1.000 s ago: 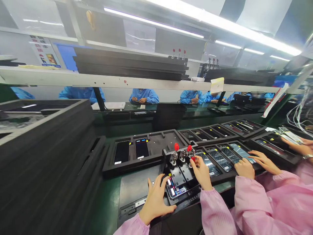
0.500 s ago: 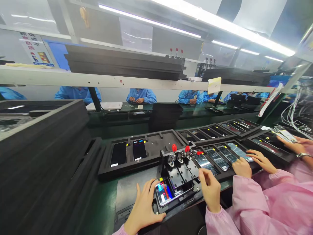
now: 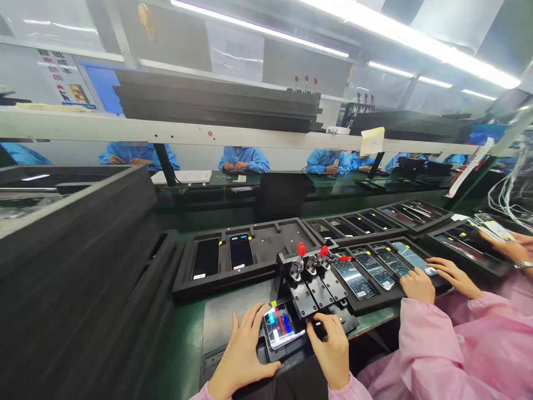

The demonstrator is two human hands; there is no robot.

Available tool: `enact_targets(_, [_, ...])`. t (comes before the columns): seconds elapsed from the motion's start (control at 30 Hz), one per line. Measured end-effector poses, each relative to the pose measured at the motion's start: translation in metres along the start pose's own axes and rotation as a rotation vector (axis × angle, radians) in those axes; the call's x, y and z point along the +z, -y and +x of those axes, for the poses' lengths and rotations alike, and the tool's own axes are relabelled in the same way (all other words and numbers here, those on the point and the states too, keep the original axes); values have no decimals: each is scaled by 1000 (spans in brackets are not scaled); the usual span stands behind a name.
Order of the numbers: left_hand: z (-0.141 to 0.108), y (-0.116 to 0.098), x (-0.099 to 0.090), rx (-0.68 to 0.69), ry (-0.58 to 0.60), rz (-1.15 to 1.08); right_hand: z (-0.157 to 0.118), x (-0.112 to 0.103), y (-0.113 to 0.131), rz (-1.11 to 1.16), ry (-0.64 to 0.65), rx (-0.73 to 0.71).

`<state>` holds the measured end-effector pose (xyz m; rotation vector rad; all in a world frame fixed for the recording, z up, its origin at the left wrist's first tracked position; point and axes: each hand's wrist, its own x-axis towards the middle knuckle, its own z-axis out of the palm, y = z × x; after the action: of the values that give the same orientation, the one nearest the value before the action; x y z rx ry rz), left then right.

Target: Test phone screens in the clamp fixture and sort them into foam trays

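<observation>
A phone with a lit, coloured screen (image 3: 283,325) lies in a black fixture (image 3: 320,293) that has red-tipped clamps (image 3: 302,250). My left hand (image 3: 244,349) rests at the phone's left side, fingers apart, thumb below the phone's lower left corner and fingertips at its upper left edge. At the phone's lower right, by the front of the clamp plates, my right hand (image 3: 331,344) has its thumb and forefinger bent close together. Whatever lies between those fingertips is too small to make out.
Behind the fixture stands a black foam tray (image 3: 233,274) with two phones. More phone trays (image 3: 372,297) reach right, where a co-worker's hands (image 3: 433,280) touch a phone. Dark foam stacks (image 3: 75,266) rise at the left. A shelf beam (image 3: 250,135) crosses above.
My right hand has moved left and down from the fixture's right end to the phone's lower right. My left hand stays at the phone. The view has shifted slightly.
</observation>
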<state>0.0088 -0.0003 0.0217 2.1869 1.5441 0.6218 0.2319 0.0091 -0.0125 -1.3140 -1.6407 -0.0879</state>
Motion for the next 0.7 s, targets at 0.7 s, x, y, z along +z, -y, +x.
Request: enact_targets(0.7, [-30, 26, -23, -53, 39, -30, -13, 29, 69, 256, -56, -30])
